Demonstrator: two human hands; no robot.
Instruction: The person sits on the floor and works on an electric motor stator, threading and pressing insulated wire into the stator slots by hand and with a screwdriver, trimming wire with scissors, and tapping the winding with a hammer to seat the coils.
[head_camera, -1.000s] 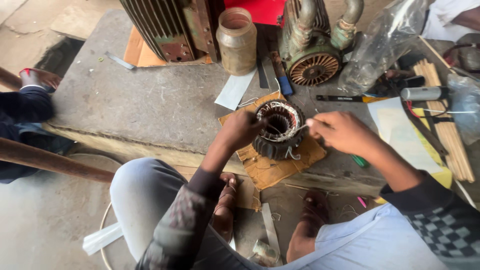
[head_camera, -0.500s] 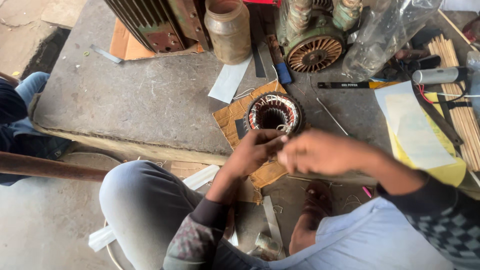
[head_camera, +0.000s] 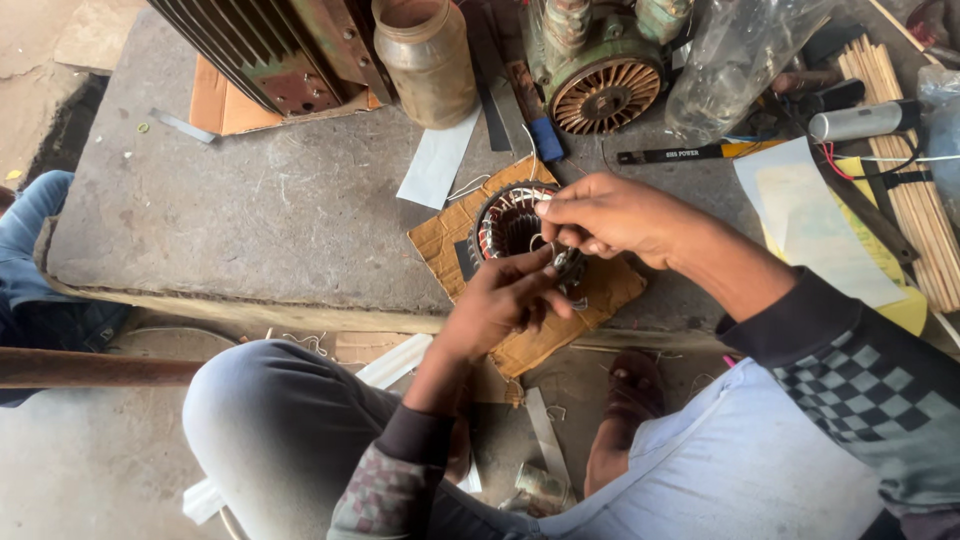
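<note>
My knees and lap sit closest to me, and just above them my left hand (head_camera: 500, 300) comes up from below, fingers curled against the near rim of the motor stator (head_camera: 520, 230), steadying it. My right hand (head_camera: 610, 215) reaches in from the right, thumb and fingertips pressed together on what looks like a fine strand of wire at the stator's rim; the strand itself is too thin for me to make out. The stator rests on a scrap of brown cardboard (head_camera: 600, 290) that overhangs the near edge of the grey stone tabletop (head_camera: 250, 220). To do this well, I judge I should keep the left hand firm so the ring doesn't rock, and pull with the right gently along the slot rather than across it, so nothing snags on the copper windings. The near edge is right there, so the piece could slip toward my lap if I push it this way. To the left the slab lies open, good room to slide things. To the right it's crowded: paper sheets (head_camera: 820, 230) and a bundle of wooden sticks (head_camera: 910, 160). Farther back stand a brown jar (head_camera: 425, 60), a ribbed green motor (head_camera: 600, 70) and a finned metal housing (head_camera: 270, 50), boxing in the far side.
</note>
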